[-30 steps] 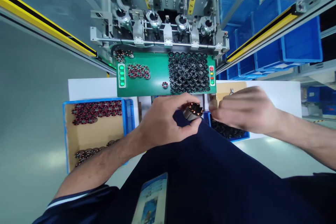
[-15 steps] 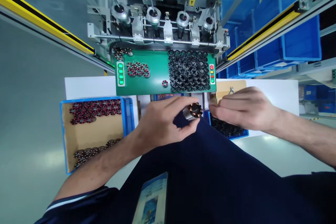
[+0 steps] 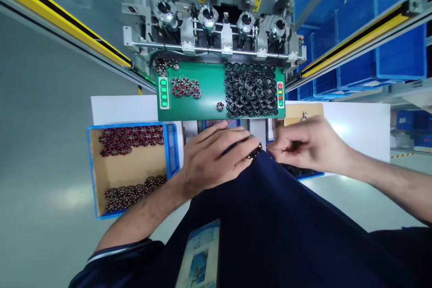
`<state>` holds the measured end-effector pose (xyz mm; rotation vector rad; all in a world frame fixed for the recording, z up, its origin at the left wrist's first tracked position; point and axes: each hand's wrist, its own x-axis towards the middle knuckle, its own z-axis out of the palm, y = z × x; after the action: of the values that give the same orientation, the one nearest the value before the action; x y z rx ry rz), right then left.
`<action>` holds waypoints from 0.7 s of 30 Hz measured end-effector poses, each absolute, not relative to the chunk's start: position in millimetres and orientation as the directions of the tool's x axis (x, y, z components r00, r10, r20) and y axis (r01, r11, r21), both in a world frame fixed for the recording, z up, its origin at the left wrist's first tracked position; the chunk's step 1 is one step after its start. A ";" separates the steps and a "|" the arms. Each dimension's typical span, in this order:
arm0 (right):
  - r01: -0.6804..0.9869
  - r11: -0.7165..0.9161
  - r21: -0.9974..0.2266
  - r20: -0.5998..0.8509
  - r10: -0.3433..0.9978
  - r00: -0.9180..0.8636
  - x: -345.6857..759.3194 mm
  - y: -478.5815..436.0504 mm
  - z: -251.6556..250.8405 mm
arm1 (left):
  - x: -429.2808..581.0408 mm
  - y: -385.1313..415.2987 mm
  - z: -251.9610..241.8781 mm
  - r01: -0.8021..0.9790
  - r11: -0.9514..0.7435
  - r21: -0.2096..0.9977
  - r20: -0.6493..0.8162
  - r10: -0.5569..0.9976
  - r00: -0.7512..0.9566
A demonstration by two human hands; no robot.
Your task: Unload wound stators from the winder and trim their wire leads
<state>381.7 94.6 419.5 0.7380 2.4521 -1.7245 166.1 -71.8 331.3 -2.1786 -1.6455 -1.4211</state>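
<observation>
My left hand (image 3: 212, 157), back uppermost, is wrapped round a copper-wound motor stator (image 3: 257, 150); its fingers cover most of it. Just to the right, my right hand (image 3: 305, 146) is closed in a pinch. Anything between those fingertips is too small or blurred to make out. Beyond both hands lies a green work surface (image 3: 209, 69), carrying rows of black ring-shaped parts (image 3: 251, 90) and a small group of red-and-copper stators (image 3: 185, 87). One single stator (image 3: 220, 106) sits apart near its front edge.
A machine with metal clamp heads (image 3: 208, 18) stands behind the green surface. At left, a blue bin (image 3: 92, 175) holds two groups of stators. Below my right hand is a bin of black parts (image 3: 299, 171). Pliers (image 3: 304, 115) lie on cardboard; blue crates (image 3: 357, 40) are stacked at right.
My left hand has turned over the stator, so its fingers now hide most of it. The right hand remains pinched, its wrist raised slightly. The whole view has shifted a little.
</observation>
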 end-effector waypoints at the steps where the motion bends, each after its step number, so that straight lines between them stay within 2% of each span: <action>1: 0.371 0.402 -0.837 -0.213 0.385 -0.898 383.0 95.5 420.6 | 165.6 -76.5 324.0 0.763 -0.378 0.524 0.624 0.780 -0.043; 2: 0.366 0.462 -0.808 -0.169 0.414 -0.894 385.4 97.4 420.3 | 164.8 -81.5 313.6 0.734 -0.331 0.592 0.569 0.817 -0.090; 3: 0.390 0.445 -0.806 -0.175 0.451 -0.875 388.6 99.7 418.2 | 163.3 -86.5 299.8 0.706 -0.293 0.644 0.530 0.837 -0.135; 6: 0.492 0.159 -0.856 -0.326 0.572 -0.753 399.4 102.5 401.2 | 153.8 -96.1 238.3 0.686 -0.146 0.713 0.408 0.882 -0.236; 8: 0.493 -0.006 -0.870 -0.396 0.604 -0.691 402.7 96.0 383.2 | 143.6 -92.3 187.0 0.688 0.027 0.725 0.285 0.898 -0.335; 10: 0.486 -0.118 -0.866 -0.457 0.580 -0.674 400.2 82.7 363.6 | 132.1 -78.3 137.0 0.639 0.215 0.739 0.152 0.871 -0.468; 13: 0.499 -0.227 -0.836 -0.539 0.509 -0.671 388.9 58.0 338.6 | 117.1 -46.2 79.3 0.588 0.474 0.656 -0.066 0.811 -0.581; 16: 0.517 -0.260 -0.816 -0.575 0.462 -0.675 381.0 39.3 324.9 | 107.7 -21.2 49.9 0.602 0.519 0.607 -0.190 0.830 -0.524; 18: 0.529 -0.263 -0.807 -0.586 0.459 -0.667 382.7 32.6 320.7 | 102.1 -16.1 43.2 0.630 0.493 0.600 -0.201 0.855 -0.479; 21: 0.543 -0.313 -0.779 -0.622 0.487 -0.613 392.2 27.6 315.1 | 86.8 -18.5 42.7 0.639 0.532 0.556 -0.171 0.826 -0.538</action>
<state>392.2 27.6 315.1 1.3637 1.8161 -2.1113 86.8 -18.5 42.7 -1.5754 -3.1009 -0.8020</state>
